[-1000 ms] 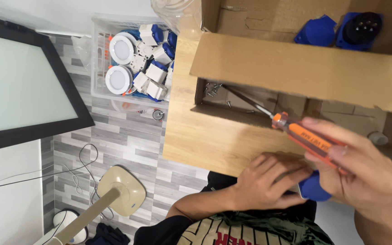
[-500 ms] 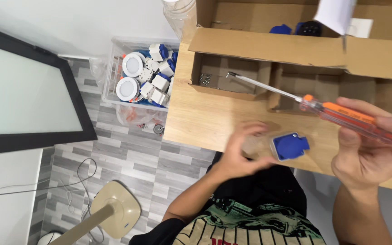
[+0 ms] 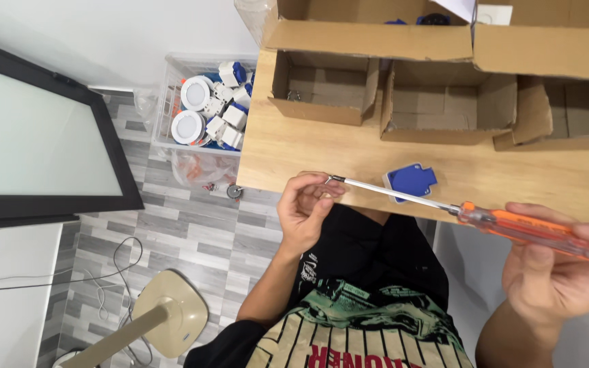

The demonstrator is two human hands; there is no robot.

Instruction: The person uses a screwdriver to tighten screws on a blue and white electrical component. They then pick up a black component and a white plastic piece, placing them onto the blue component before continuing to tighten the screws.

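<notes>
The wooden tabletop fills the upper right of the frame, and along its far edge stand open cardboard boxes, their flaps up. At far left leans a big black-framed panel; between it and the tabletop, on the grey floor, sits a clear bin of white and blue fittings. Lower left, a beige lamp base.

Now the change: half a second back the blue plug part was at the left fingertips, near the tabletop's front edge. It now lies alone on the tabletop, a blue plug part at centre frame, just behind the screwdriver's shaft, with no hand on it.

The right hand, at lower right, is wrapped around the orange handle of the screwdriver, holding it nearly level. It has swung down and left, so the steel tip now reaches the left hand at mid-frame. Those left fingers are pinched narrow right at the tip; something tiny may sit there, too small to tell. So attention has moved from the plug to the tool's tip.
</notes>
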